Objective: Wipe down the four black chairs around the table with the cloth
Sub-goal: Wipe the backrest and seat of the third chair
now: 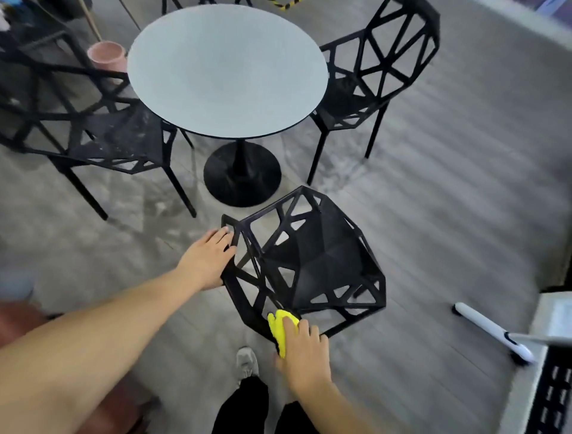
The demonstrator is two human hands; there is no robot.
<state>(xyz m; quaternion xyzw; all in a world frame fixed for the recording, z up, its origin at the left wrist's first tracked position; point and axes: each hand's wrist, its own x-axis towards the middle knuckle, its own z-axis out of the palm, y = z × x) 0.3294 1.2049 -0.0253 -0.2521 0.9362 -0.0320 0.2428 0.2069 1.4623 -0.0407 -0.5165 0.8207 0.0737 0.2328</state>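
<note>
A yellow cloth is gripped by the right hand and pressed against the nearest black chair, much of it hidden under the fingers. The chair's backrest edge is grasped by the left hand. The fourth chair is cut off behind the round table.

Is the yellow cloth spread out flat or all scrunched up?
Scrunched up. The cloth is a bunched lump under the right hand, pressed on the near chair, which the left hand holds.
</note>
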